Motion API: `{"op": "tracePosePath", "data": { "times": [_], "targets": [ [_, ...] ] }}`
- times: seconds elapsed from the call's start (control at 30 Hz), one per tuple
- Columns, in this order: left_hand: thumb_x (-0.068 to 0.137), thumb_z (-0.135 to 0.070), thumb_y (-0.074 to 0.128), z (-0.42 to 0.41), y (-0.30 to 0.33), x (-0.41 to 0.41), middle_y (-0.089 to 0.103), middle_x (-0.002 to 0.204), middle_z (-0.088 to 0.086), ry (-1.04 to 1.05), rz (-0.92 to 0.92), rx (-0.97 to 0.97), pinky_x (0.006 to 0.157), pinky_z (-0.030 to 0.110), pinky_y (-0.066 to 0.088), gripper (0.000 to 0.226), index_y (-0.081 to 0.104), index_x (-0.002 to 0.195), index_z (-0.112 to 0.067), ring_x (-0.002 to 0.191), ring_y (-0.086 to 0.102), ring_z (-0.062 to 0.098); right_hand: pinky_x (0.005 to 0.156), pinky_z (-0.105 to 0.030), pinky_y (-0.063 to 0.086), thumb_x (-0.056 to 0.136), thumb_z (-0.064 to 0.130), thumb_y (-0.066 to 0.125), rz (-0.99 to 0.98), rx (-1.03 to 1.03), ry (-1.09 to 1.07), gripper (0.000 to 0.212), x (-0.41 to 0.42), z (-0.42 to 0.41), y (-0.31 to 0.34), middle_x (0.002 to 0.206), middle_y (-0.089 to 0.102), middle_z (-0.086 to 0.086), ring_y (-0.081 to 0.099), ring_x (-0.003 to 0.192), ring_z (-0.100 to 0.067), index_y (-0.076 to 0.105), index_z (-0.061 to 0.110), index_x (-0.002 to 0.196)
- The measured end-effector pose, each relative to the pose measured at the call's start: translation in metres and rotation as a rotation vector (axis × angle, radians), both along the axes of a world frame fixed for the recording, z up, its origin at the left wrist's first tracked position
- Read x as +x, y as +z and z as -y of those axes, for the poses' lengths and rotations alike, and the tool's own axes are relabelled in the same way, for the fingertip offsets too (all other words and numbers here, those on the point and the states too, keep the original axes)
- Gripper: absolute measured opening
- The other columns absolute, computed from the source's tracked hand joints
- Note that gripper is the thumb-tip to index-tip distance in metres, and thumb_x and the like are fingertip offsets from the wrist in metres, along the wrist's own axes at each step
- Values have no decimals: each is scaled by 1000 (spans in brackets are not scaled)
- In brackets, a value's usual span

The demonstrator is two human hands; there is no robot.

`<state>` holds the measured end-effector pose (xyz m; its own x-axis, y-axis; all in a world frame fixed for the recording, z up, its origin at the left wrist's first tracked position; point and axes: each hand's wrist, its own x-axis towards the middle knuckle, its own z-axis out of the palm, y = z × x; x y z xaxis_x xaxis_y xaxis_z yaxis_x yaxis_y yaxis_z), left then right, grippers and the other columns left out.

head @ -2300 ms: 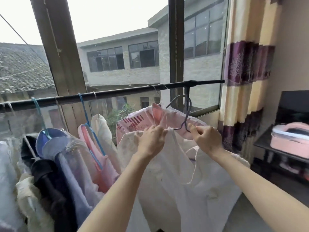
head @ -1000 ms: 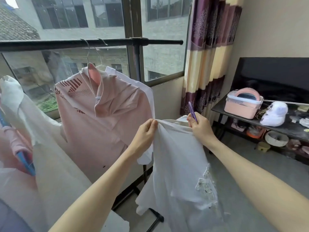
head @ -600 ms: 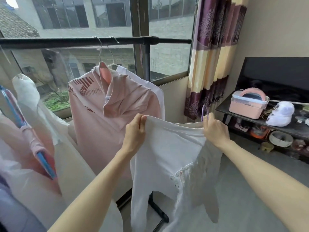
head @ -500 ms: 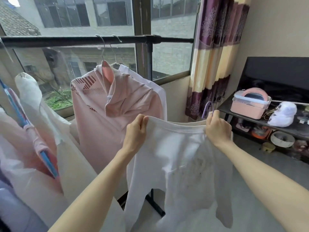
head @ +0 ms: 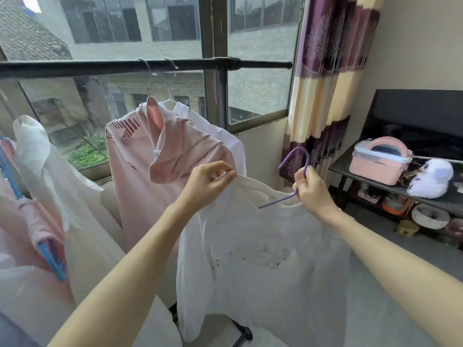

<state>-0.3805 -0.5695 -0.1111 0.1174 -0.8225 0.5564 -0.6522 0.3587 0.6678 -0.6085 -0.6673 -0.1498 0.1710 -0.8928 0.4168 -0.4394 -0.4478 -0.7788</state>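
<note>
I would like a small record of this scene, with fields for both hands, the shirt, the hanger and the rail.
left hand: pinches the neckline of the white shirt
right hand: grips the purple hanger
white shirt: off the rail, hanging loose
purple hanger: hook up, one arm at the shirt's neck
rail: holds a pink top

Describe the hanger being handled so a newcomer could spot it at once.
Right of the black clothes rail hangs a striped curtain. Before it, the right hand grips a purple hanger slipped into the neck of the white garment. It alone is purple and off the rail, unlike the wire hangers there.
</note>
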Motion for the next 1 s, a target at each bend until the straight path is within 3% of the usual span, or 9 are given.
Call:
{"op": "tracePosePath", "data": {
  "times": [0.17,0.33,0.43,0.57,0.67,0.77,0.83,0.9,1.0],
  "targets": [
    [85,-16,65,-1,1,-5,51,55,-7,-1,22,24,50,9,30,13,66,73,-20,46,41,3,69,-38,38,99,20,36,232,-61,-69,17,11,5,8,62,46,4,45,60,-16,39,11,85],
    [85,-28,58,-2,-12,0,58,64,-10,27,-46,44,54,16,35,16,68,80,-16,54,44,4,65,-40,42,98,20,40,104,-87,61,18,24,-4,-8,64,49,0,47,60,-23,41,13,81],
    [85,-30,57,-8,-22,6,57,67,-20,125,96,66,58,17,35,11,66,87,-24,57,46,0,63,-47,44,98,21,40,247,-55,-18,25,28,9,-5,62,47,1,44,57,-23,35,26,74],
    [85,-28,58,-14,-34,19,61,90,-14,316,213,39,73,25,43,14,68,94,-29,79,53,1,64,-53,47,97,25,42,236,-64,-12,20,33,16,-12,62,48,2,46,58,-25,39,25,77],
    [78,-46,50,-15,-43,26,60,107,-8,165,198,295,86,28,44,43,63,113,-24,98,56,9,63,-54,47,94,31,42,210,-107,8,22,37,14,-14,61,47,5,47,58,-25,37,36,73],
    [64,-56,57,-17,-61,38,60,112,-9,53,20,650,94,28,45,70,52,125,-24,104,57,10,63,-51,45,96,28,41,216,-148,10,23,34,13,-8,62,46,3,46,57,-25,35,34,74],
    [64,-44,64,-19,-74,43,64,101,-8,62,9,756,87,27,48,50,57,110,-24,95,60,12,62,-49,44,96,27,39,256,-168,0,22,28,15,-3,63,45,3,44,57,-24,36,33,75],
    [76,-24,63,-16,-80,42,57,74,-4,150,66,735,62,22,41,11,58,80,-15,70,53,13,64,-47,44,97,22,39,268,-183,-19,21,20,18,-1,63,45,4,44,57,-20,37,29,77],
    [80,-13,60,-11,-80,32,41,59,-1,273,121,547,51,28,26,21,48,65,-6,58,36,17,69,-42,43,98,15,39,217,-185,-75,13,9,20,-6,63,45,6,47,62,-23,39,14,85]
  ]
}}
